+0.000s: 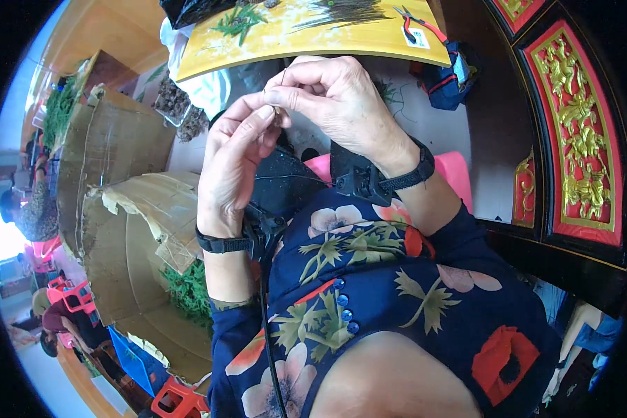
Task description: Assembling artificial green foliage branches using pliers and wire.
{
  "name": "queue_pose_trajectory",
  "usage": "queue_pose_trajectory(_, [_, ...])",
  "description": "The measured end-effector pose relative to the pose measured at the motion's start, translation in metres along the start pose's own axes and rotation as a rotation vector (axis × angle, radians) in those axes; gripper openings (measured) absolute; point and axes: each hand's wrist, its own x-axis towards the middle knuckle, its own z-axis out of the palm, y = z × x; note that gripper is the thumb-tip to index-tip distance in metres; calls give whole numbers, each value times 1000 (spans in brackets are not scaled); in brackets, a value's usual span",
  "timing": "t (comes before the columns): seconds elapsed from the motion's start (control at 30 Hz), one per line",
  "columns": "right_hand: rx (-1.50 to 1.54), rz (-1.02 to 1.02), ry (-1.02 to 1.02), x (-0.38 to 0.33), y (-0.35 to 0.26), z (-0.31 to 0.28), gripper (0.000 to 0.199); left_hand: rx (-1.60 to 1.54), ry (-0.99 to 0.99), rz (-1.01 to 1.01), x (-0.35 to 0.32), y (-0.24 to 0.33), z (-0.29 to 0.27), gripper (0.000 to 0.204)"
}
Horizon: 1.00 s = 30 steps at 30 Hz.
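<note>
My left hand [238, 145] is closed, thumb against fingers, on a small brown piece [279, 117] mostly hidden by the fingertips. Beside it, my right hand [341, 97] pinches with thumb and forefinger; a thin dark strand shows at its fingertips, too fine to name for certain. The fingertips of both hands meet in front of the near edge of a yellow table [258, 47]. On that table lie a green artificial sprig [240, 24], a bunch of thin dark strands [352, 10] and pliers [433, 28] with red handles.
At left, an open cardboard box [129, 202] holds green foliage [188, 292]. Brown clumps [171, 97] sit in a tray below the table's left end. A dark blue bag [449, 87] hangs at the right, near a carved red and gold panel [578, 132]. Other people work far left.
</note>
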Motion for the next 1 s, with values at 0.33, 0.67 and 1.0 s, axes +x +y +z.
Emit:
queue_pose_trajectory(0.33, [-342, -123, 24, 1, -7, -5, 8, -123, 12, -52, 0, -1, 1, 14])
queue_pose_trajectory(0.67, [-531, -663, -39, 18, 3, -16, 16, -125, 15, -84, -3, 5, -3, 12])
queue_pose_trajectory(1.0, [-556, -770, -107, 26, 10, -18, 18, -212, -80, -149, -1, 2, -9, 13])
